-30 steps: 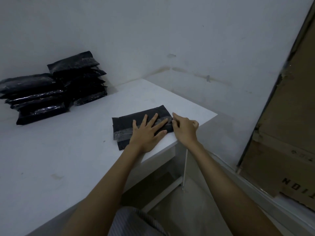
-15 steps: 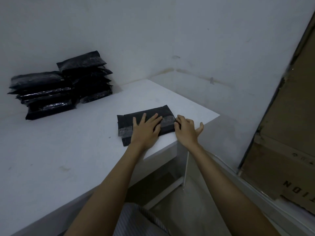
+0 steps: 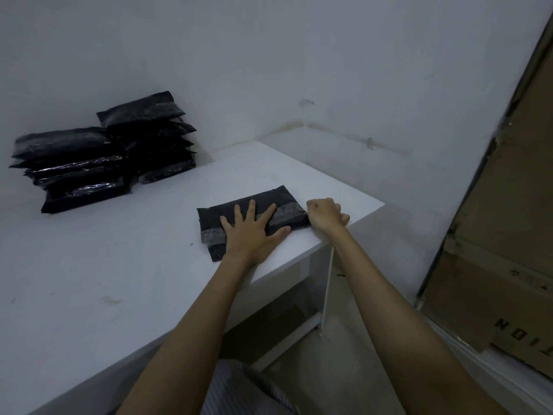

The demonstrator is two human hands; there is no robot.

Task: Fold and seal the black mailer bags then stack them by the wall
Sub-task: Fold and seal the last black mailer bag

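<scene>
mailer bag: black, folded flat, grey strip across | left hand: fingers spread, pressing it | right hand: curled at bag's right end, pinch unclear

We are curling our right hand into a fist at the mailer bag's right end, pulling away along the table's right edge.
</scene>
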